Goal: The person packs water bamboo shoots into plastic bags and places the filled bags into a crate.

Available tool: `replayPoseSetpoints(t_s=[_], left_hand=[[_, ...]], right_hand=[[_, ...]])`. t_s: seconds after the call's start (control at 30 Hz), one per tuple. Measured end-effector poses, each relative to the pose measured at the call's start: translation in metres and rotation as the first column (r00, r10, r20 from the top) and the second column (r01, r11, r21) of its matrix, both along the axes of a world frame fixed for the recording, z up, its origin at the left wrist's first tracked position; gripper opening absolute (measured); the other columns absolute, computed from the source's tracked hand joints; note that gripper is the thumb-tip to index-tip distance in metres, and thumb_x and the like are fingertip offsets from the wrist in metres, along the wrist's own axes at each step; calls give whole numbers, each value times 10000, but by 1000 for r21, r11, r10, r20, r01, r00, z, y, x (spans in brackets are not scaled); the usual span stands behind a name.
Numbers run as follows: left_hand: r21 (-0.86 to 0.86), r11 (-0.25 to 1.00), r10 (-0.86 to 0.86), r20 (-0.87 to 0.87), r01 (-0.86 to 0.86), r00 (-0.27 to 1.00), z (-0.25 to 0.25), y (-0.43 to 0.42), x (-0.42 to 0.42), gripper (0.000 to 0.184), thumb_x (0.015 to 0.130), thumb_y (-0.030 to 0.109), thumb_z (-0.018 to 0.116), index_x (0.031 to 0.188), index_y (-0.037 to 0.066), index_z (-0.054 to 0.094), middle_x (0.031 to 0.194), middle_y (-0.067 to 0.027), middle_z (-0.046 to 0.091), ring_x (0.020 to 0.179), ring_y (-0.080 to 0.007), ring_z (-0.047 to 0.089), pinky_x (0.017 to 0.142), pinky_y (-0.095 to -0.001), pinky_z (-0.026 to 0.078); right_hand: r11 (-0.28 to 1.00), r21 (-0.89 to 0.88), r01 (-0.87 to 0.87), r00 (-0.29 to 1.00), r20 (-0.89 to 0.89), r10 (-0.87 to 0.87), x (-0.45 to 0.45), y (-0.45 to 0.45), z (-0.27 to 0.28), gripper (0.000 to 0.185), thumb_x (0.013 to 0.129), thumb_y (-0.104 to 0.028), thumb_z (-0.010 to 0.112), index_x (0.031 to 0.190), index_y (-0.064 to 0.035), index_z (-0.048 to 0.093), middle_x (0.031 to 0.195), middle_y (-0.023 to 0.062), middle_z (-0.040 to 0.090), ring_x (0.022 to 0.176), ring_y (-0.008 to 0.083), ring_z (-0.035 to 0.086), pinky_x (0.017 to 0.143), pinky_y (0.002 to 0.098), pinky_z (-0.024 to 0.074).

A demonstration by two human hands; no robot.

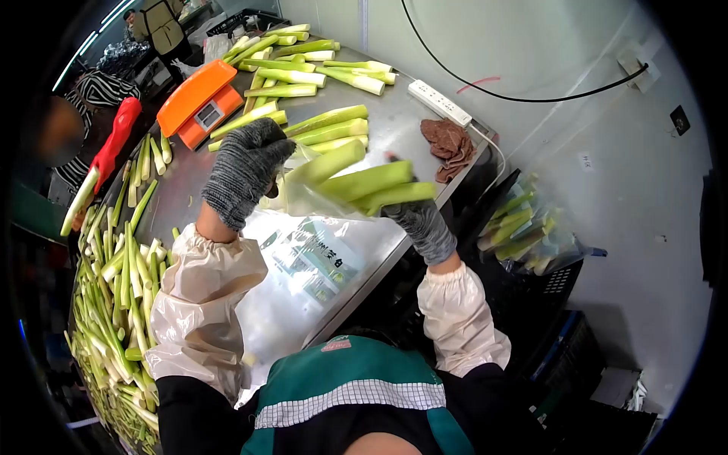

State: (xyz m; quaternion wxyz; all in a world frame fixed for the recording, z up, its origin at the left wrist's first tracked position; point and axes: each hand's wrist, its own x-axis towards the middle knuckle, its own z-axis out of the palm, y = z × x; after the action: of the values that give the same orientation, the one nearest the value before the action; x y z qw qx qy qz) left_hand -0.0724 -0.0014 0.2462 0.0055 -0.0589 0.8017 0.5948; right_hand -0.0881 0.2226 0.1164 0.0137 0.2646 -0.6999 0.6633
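Observation:
My left hand, in a grey knit glove, pinches the edge of a clear plastic bag. My right hand, gloved alike, is wrapped round the lower side of several thick green stalks. The stalks' left ends are inside the bag's mouth, and their right ends stick out over my right hand. Below them, printed plastic bags lie flat on the metal table. More cut stalks lie just behind the bag.
An orange scale stands at the back left, near a heap of stalks. A co-worker in a red glove holds a stalk at left. Right are a power strip, brown cloth and filled bags.

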Motion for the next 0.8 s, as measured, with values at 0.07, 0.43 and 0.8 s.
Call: replayPoseSetpoints(t_s=[0.07, 0.43, 0.8], left_hand=[[52, 999, 8, -3, -8, 1000, -2, -3, 5, 69, 737, 77, 552, 704, 21, 527, 512, -10, 430, 354, -85, 398, 333, -211, 338], [208, 968, -115, -138, 142, 984, 0, -39, 30, 168, 718, 104, 520, 841, -8, 543, 751, -58, 484, 503, -112, 465, 429, -209, 381], [-442, 860, -450, -418, 256, 789, 5, -29, -8, 362, 778, 121, 486, 1113, 2, 418, 970, -75, 508, 878, -171, 507, 723, -280, 435]], right_hand=[[979, -10, -202, 975, 94, 202, 2, 1, 2, 583, 723, -258, 636, 1176, -3, 374, 1054, 97, 514, 948, 144, 494, 830, 276, 402], [990, 3, 142, 937, -324, -133, 49, -36, 31, 230, 651, -16, 614, 875, -22, 560, 787, 86, 561, 701, 186, 570, 625, 264, 466], [882, 11, 472, 584, -753, -303, 43, 39, 139, 74, 687, -60, 542, 743, -13, 534, 689, 127, 524, 651, 274, 532, 589, 329, 437]])
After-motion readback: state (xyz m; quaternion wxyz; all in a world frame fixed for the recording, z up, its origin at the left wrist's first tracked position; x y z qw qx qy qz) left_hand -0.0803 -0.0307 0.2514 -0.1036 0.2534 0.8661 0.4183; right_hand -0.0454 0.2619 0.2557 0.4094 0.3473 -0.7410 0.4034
